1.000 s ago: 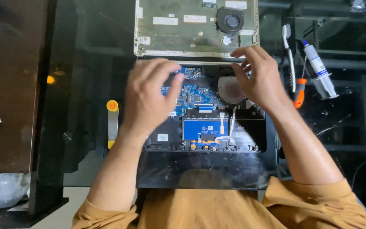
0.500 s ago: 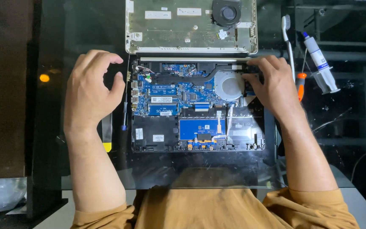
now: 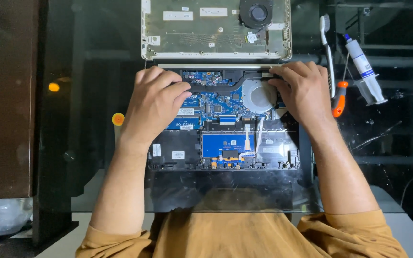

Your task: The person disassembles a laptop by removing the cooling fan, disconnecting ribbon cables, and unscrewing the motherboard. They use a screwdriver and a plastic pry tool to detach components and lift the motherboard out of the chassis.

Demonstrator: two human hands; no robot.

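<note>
**Both hands at the far edge of the opened laptop**

The left hand (image 3: 156,102) lies curled over the left end of the dark heat pipe (image 3: 218,86), fingertips pressed down on it. The right hand (image 3: 304,91) rests at the other end, fingers bent against the laptop's rim beside the round fan (image 3: 259,95); whether it pinches anything I cannot tell. The pipe's long axis runs left to right between the two hands, and the left hand covers more of it. The open laptop base (image 3: 225,148) sits on the glass counter (image 3: 96,143), straight ahead of the person. Beyond it lies the removed bottom cover (image 3: 201,33) (inner face up). To the right lie a toothbrush (image 3: 328,52), an orange-handled screwdriver (image 3: 339,100) and a paste syringe (image 3: 364,67).
</note>
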